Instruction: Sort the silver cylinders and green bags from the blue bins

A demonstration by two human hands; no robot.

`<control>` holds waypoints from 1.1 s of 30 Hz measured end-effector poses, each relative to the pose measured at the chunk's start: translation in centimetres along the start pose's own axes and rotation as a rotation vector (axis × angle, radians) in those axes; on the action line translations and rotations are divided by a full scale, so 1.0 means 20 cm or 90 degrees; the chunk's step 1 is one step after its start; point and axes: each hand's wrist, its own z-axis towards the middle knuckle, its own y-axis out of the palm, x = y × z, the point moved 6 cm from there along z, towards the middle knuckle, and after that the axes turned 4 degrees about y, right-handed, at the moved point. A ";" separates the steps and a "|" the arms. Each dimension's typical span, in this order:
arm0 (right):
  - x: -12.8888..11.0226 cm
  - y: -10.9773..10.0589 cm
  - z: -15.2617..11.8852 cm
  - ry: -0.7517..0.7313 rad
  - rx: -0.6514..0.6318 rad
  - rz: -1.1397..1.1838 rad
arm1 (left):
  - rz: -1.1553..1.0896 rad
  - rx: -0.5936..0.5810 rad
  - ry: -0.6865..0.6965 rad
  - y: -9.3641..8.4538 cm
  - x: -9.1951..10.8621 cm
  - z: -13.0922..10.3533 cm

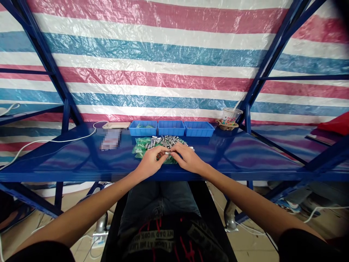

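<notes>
Red, white and blue striped tarp [174,65], blue bins [171,128], glossy blue shelf [240,156], grey metal pieces [163,141]

A blurred patch [110,139] hides something flat on the tabletop [245,153]. The hands [169,158] cover whatever small piece they pinch; the green packets [139,145] lie half buried under metal pieces [163,141].

Left hand [151,161] and right hand [187,158] meet near the shelf's [245,156] front edge, fingertips pinching a small grey cylinder [168,153]. Pile of grey cylinders [166,141] on green bags [139,147] just behind. Three blue bins [171,128] along back edge; phone [116,125], cup [231,115] flanking.
</notes>
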 end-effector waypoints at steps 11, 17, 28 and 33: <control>0.02 0.02 -0.01 -0.006 0.020 -0.030 | -0.004 -0.038 -0.058 0.01 0.00 0.00; 0.01 -0.01 -0.01 0.026 0.042 0.020 | -0.049 0.033 -0.030 -0.01 -0.04 0.00; 0.02 -0.06 0.14 -0.010 0.116 -0.088 | -0.061 0.094 -0.036 -0.03 -0.06 0.00; 0.25 -0.23 0.44 0.208 0.200 -0.189 | 0.036 0.017 0.000 0.00 -0.03 0.00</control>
